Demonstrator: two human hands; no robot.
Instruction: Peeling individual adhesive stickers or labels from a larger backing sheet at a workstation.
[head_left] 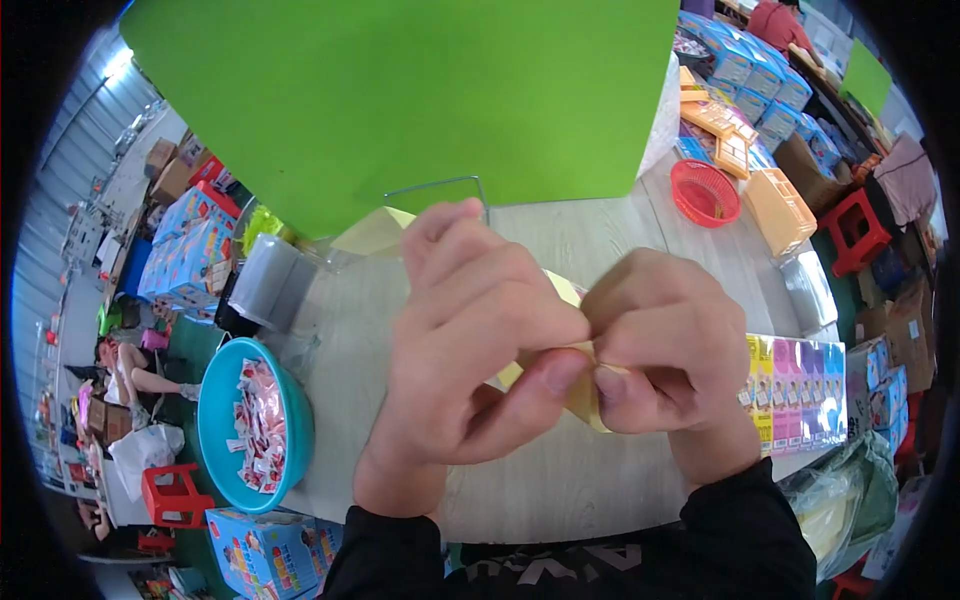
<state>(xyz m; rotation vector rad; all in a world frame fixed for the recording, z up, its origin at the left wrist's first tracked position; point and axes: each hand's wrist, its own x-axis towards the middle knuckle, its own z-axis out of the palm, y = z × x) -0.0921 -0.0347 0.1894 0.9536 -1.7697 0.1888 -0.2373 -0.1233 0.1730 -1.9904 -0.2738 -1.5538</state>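
Mostly, the strip (585, 405) at the centre of the frame is hidden — yellow slivers show between and behind the two hands, so its full shape cannot be made out. Above the left hand (475, 345), a pale sheet (372, 232) passes out of sight behind the knuckles, and the lower part of the wire frame (430, 187) is covered too. The board (420, 110) runs off the top edge, and the packs (800, 395) at the right lose their near end behind the right hand (675, 335), which is slightly blurred. Both hands are drawn together, fingers bent inward: the left thumb and forefinger pinch the strip, and the right thumb and curled forefinger grip it just beside them — whether the fingertips themselves touch, I cannot tell. Under them lies the table (520, 510); the basin (300, 425), holding small packets (262, 430), stands at the lower left.
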